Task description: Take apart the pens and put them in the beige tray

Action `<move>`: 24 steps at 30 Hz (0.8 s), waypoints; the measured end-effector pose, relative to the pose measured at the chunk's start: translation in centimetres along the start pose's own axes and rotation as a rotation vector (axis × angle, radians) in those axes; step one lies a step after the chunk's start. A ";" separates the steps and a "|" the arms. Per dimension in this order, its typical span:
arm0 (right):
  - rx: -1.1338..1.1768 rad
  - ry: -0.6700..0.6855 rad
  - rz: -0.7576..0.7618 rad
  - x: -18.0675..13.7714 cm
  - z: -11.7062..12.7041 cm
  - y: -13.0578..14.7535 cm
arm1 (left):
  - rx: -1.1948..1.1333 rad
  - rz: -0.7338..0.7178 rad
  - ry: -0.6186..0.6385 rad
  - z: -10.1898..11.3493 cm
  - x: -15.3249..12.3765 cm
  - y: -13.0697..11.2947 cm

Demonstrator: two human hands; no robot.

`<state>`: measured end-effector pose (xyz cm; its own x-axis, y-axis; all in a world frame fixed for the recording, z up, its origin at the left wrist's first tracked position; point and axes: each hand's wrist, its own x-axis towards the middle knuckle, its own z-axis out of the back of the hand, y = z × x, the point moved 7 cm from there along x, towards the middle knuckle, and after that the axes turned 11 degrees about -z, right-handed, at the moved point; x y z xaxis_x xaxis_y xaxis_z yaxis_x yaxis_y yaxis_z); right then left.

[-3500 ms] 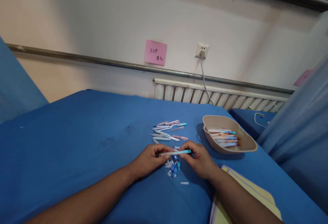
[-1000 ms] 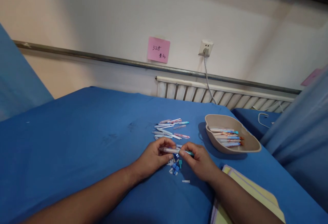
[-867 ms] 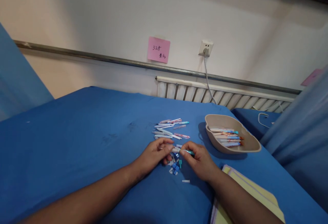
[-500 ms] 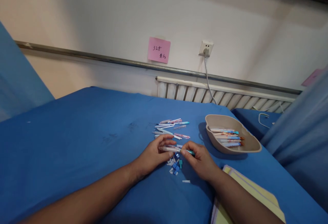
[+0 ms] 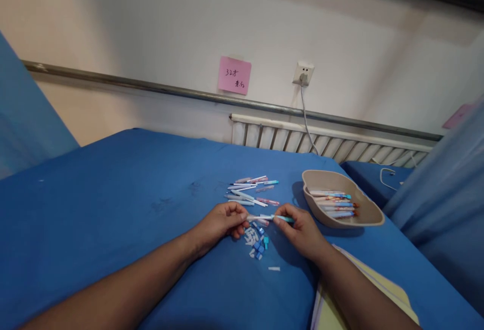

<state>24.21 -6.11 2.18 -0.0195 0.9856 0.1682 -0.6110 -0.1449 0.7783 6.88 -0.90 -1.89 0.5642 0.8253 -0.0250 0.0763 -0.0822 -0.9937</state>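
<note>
A slim pen (image 5: 266, 217) with a white middle and a teal end lies level between my two hands. My left hand (image 5: 230, 220) pinches its pale left end with the fingers curled in. Thumb and fingers of my right hand (image 5: 297, 226) grip the teal end, partly hiding it. Just below the pen is a small heap of white pieces (image 5: 250, 236), with blue pieces (image 5: 258, 247) and a teal piece (image 5: 266, 242) beside them. Beyond my hands lie several loose pen barrels and thin refills (image 5: 242, 195). One white piece (image 5: 274, 268) sits apart, nearer to me.
A beige basket (image 5: 368, 214) holding several pens (image 5: 336, 204) stands to the right on the blue cloth (image 5: 113, 209). A yellow folded cloth (image 5: 378, 282) lies under my right forearm. Behind are a radiator (image 5: 280, 136), a wall socket (image 5: 303, 73) and a pink note (image 5: 234, 74).
My left hand's fingers have curled in, and it now pinches the pen's left end. My hands have drawn slightly apart, baring more of the pen's middle.
</note>
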 end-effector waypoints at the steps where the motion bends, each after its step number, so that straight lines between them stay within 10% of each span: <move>1: 0.006 -0.009 -0.002 0.0 0.2 -0.1 | -0.010 0.004 0.002 0.1 0.0 0.0; 12: 0.098 -0.077 -0.073 0.5 1.1 -1.7 | -0.055 -0.003 -0.001 0.6 0.1 0.1; 24: -0.313 0.103 -0.063 0.1 -0.2 -2.3 | -0.268 0.048 -0.107 1.3 0.1 -0.3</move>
<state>25.48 -5.66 0.30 -0.0446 0.9977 0.0512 -0.8265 -0.0656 0.5591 5.85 -0.12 -1.75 0.4836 0.8700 -0.0965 0.2745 -0.2554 -0.9271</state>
